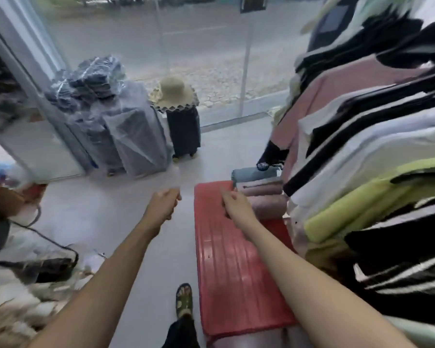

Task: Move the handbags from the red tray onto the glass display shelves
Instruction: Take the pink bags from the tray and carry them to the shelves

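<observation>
The red tray (236,272) lies lengthwise in front of the person, tight against a rail of hanging clothes (367,172) on the right. Most of its ribbed surface is bare. The handbags (260,190) are stacked at its far end: a grey-blue one on top, mauve and pink ones under it, lying flat. They are pressed close to the garments, probably so that they take little room and do not slide off. Both arms reach forward. The right hand (236,205) hovers over the far part of the tray, just short of the stack, fingers half bent and holding nothing. Judging by its line, it is shaping for a grasp on the nearest bag. The left hand (163,204) hangs over the floor (106,207) beside the tray in a loose curl. It seems empty, though blur makes that less sure, and it looks ready to support a bag once one is lifted. No glass display shelves show plainly, so where the bags will go cannot be told. Beyond the tray, plastic-wrapped suitcases (128,136) and a dark suitcase (183,133) with a straw hat (172,92) on top stand against the shop window (211,46). The task appears well along, with only this small stack left to move.
</observation>
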Available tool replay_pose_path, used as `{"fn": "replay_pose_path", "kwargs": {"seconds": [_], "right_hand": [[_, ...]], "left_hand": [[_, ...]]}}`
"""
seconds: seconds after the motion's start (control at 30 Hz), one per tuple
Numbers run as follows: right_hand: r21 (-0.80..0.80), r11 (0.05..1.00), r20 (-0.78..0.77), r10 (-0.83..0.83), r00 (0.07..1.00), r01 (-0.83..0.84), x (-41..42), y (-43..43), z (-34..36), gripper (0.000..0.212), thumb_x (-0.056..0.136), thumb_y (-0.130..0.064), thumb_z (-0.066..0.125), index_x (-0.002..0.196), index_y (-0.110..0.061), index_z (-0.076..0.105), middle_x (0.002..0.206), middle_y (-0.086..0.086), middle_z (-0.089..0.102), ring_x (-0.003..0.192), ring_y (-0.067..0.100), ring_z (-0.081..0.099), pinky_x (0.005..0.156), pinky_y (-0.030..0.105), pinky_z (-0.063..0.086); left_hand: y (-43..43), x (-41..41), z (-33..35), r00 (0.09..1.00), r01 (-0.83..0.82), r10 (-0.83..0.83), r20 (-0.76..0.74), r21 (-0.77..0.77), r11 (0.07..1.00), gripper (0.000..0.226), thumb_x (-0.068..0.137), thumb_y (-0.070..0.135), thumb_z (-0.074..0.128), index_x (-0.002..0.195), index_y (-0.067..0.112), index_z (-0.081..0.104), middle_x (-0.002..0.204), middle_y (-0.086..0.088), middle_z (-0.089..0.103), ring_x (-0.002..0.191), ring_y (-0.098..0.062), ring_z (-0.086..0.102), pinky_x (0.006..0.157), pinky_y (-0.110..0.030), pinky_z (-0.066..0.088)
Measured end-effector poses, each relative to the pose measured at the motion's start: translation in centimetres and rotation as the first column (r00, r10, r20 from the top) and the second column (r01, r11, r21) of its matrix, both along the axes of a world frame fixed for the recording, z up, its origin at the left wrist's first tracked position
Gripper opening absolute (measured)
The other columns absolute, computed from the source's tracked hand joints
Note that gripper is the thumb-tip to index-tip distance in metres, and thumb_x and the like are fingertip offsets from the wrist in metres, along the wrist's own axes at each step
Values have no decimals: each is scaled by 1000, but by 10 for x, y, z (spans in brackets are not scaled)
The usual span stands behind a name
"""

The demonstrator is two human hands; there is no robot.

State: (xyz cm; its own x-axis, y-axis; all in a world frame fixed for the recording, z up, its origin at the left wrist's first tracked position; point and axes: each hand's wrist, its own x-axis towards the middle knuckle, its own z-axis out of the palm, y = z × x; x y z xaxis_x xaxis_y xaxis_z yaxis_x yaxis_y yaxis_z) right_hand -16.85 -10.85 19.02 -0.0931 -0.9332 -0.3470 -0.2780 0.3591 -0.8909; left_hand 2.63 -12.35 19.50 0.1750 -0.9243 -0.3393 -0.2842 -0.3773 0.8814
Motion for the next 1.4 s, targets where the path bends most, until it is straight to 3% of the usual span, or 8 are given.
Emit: {"fn": "replay_pose_path", "kwargs": {"seconds": [0.13,0.23,0.4,0.67,0.9,1.1,1.3,1.4], "right_hand": [[108,984,-45,-138,989,143,-36,-23,-45,36,102,-27,50,67,-19,57,62,-1,60,60,14,55,65,30,41],[179,950,-77,-245,966,255,-51,-42,-72,36,104,-22,50,70,-19,59,62,-4,61,53,6,55,52,16,40],[359,875,-155,-286,946,324,-57,-75,-130,20,101,-25,53,83,-21,61,89,4,71,90,27,66,74,31,44],[356,856,-249,-301,921,376,-63,-148,-183,32,105,-18,50,131,-6,65,137,15,64,129,30,56,96,28,39],[446,887,-355,55,933,117,-70,-156,-223,63,106,-32,49,162,-17,26,173,2,7,158,18,15,122,26,15],[469,878,-404,120,907,93,-70,-153,-229,65,105,-28,51,162,-15,23,173,2,4,158,23,11,124,30,12],[546,837,-409,233,882,32,-50,-147,-217,64,106,-33,46,163,-18,21,173,-4,0,157,27,7,126,39,15],[545,838,-410,279,868,-13,-25,-144,-213,60,105,-33,44,161,-17,27,173,-2,7,156,27,7,124,45,23]], "left_hand": [[-56,-48,-42,969,245,-243,-33,103,964,28,103,29,51,84,11,61,68,-1,47,57,-14,38,53,-25,32],[-94,-69,-81,936,352,-343,-78,202,914,27,104,29,49,92,9,62,73,-2,51,57,-13,42,54,-23,36],[-150,-87,-154,919,394,-371,-133,366,843,18,100,24,53,91,13,64,79,-2,60,58,-12,50,54,-22,41],[-205,-127,-260,876,466,-462,-141,492,735,15,99,12,48,92,18,61,78,-9,58,69,-24,57,60,-30,52],[-220,-154,-300,820,547,-552,-153,497,674,19,97,18,53,97,8,70,79,-12,64,65,-24,58,63,-31,48],[-221,-149,-310,799,487,-597,70,508,711,33,94,38,63,67,21,55,97,-15,75,97,-32,69,94,-43,52],[-208,-129,-316,822,497,-566,-56,556,666,38,97,33,58,62,19,48,64,-6,57,70,-24,54,70,-32,44],[-194,-100,-308,872,474,-448,-197,572,669,24,96,30,54,80,14,62,76,-7,55,73,-20,51,63,-30,47]]}}
